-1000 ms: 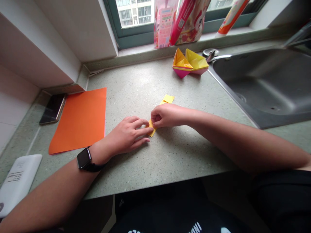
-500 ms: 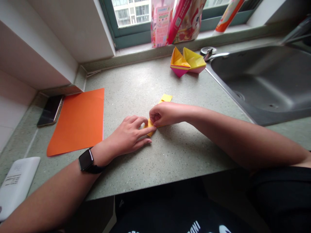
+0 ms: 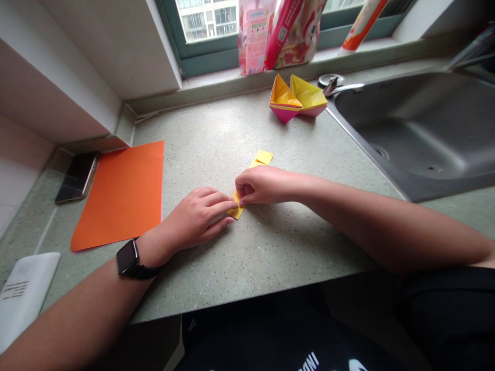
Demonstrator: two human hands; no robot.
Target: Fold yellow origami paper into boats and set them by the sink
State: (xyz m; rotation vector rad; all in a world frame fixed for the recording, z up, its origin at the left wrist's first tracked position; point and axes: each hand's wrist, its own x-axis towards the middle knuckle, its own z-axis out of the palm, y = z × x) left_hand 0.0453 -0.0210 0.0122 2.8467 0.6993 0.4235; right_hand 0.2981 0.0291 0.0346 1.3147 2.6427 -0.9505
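A narrow folded strip of yellow paper (image 3: 264, 157) lies slantwise on the counter. My right hand (image 3: 266, 184) covers its middle, with fingers curled and the thumb tip against the paper. Its lower end shows between my two hands. My left hand (image 3: 203, 214), with a black watch at the wrist, rests flat from the left. Its fingers are stretched out, the index fingertip on the strip's lower end. Beyond the strip, two folded paper boats (image 3: 308, 96), yellow inside and pink outside, stand touching near the sink.
Orange sheets (image 3: 124, 196) lie on the left of the counter, beside a dark phone (image 3: 78, 176). A white device (image 3: 29, 293) is at the lower left. The steel sink (image 3: 425, 129) is at right. Pink packages (image 3: 255, 38) and an orange-white tube (image 3: 363, 26) stand on the windowsill.
My left hand has shifted slightly left and down along the strip, uncovering more of its lower end. My right hand has moved a little left and down, still on the paper.
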